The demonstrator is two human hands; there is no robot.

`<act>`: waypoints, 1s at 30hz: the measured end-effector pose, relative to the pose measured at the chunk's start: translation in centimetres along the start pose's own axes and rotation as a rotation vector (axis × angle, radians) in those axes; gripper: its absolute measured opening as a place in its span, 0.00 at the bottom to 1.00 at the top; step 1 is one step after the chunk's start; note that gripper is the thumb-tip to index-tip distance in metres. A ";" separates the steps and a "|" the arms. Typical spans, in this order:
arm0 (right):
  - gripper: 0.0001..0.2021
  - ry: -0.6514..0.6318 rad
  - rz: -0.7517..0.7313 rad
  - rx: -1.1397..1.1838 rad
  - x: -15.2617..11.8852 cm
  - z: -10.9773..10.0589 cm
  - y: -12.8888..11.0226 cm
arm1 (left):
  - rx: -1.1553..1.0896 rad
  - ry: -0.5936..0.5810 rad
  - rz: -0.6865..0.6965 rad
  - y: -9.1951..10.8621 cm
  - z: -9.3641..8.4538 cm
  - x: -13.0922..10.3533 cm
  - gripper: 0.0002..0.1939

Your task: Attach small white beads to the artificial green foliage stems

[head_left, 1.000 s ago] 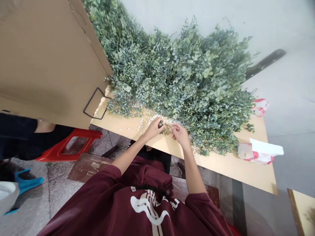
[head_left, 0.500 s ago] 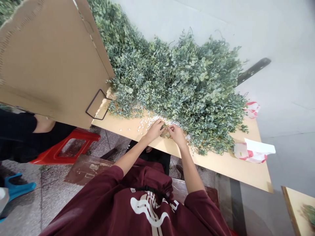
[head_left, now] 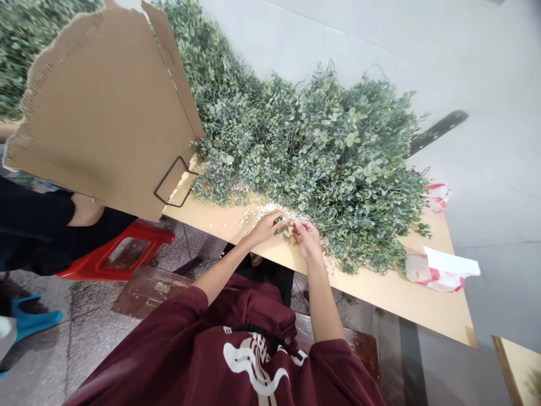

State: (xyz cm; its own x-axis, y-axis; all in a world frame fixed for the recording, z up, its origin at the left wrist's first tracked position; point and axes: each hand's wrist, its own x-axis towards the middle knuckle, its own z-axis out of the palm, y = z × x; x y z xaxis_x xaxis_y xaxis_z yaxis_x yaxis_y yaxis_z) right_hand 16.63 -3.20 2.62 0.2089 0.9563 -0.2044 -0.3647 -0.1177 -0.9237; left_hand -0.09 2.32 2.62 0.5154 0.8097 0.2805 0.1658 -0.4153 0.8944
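A large heap of green leafy sprigs [head_left: 313, 141] covers much of the wooden table [head_left: 363, 287]. Small white pieces [head_left: 253, 213] are scattered along its front edge. Over these pieces, my left hand [head_left: 267, 226] is closed around a small green sprig, of which little shows between the fingers. My right hand [head_left: 307, 237] is just beside it, thumb and fingertips pinched together. What the right fingertips hold is too small to make out.
A tall cardboard sheet [head_left: 110, 113] and a black wire frame [head_left: 174, 183] stand left, near a red stool [head_left: 122, 254] and a seated person's dark clothing [head_left: 34, 225]. Red-and-white packaging [head_left: 435, 270] lies right. A dark metal bar [head_left: 437, 132] sticks out behind the heap.
My right hand has turned and shifted slightly away from my left, widening the gap between their fingertips. The whole view has shifted a little.
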 end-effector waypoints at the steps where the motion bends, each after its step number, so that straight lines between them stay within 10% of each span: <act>1: 0.12 0.003 -0.007 -0.010 0.0 0.2 0.2 | -0.025 -0.011 -0.031 0.1 -0.1 -0.1 0.18; 30: 0.12 -0.058 0.015 -0.089 -0.1 0.0 0.7 | -0.159 -0.056 -0.108 -0.7 0.1 -0.2 0.16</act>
State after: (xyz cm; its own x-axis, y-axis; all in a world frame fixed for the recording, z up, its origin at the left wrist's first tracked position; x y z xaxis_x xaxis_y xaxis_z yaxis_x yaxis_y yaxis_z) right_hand 16.35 -3.34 2.00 0.1503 0.9678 -0.2019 -0.2844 -0.1533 -0.9464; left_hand -0.27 2.39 1.94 0.5483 0.8200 0.1642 0.0897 -0.2528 0.9633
